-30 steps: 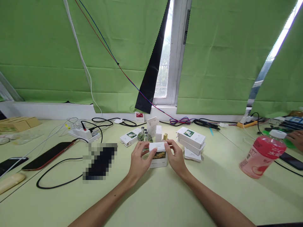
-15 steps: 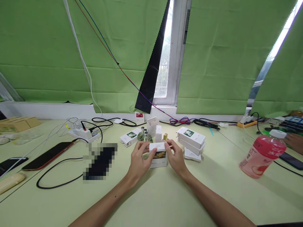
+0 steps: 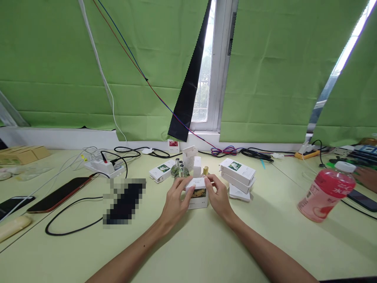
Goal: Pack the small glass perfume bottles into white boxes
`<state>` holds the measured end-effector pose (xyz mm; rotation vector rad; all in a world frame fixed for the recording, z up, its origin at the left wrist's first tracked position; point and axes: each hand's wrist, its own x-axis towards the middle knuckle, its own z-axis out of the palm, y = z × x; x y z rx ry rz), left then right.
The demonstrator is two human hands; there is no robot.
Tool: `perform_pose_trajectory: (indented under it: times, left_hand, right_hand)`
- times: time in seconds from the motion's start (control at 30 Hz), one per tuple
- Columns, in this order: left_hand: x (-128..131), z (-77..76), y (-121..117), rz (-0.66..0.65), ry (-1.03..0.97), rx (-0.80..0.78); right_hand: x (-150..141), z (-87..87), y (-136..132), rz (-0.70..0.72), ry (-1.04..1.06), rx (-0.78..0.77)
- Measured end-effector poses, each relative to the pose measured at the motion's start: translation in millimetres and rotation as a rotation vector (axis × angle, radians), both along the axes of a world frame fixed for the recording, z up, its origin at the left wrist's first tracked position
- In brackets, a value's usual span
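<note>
A small white carton with a picture of yellow flowers on its front stands on the table, its top facing me. My left hand grips its left side, thumb on the front and fingers reaching over the top edge. On the right side, my right hand holds the same carton near its upper corner, fingers bent. Just behind it are several small glass bottles with silver caps. A gold cap rises behind the carton's right part; what lies below it is hidden.
Stacked white cartons lie to the right, another flat carton to the left. Upright white boxes stand behind. A pink drink bottle stands far right, near another person's hand. Left are a power strip, cables and a phone.
The fingers of my left hand have slid right along the carton's top edge. My right hand and the carton are nearly unmoved.
</note>
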<state>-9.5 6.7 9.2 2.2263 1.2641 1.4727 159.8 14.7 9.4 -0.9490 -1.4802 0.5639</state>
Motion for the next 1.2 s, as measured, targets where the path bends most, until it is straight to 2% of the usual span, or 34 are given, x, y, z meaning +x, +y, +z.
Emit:
perform_pose_trajectory:
  times: [0.13,0.4,1.2]
  left_hand:
    - [-1.3,-1.7,2.7,-0.010,0.011,0.003]
    - [-1.4,-2.9,3.4,-0.017,-0.004,-0.015]
    - [-1.0,-6.2,6.8,-0.025,-0.024,-0.087]
  right_hand:
    - [-0.5,-3.0,-0.2,-0.012,-0.007,0.018]
    - [-0.6,-10.1,-0.8,-0.054,-0.111,0.160]
    - [-0.2,-11.5,0.2,-0.006,-0.072,0.055]
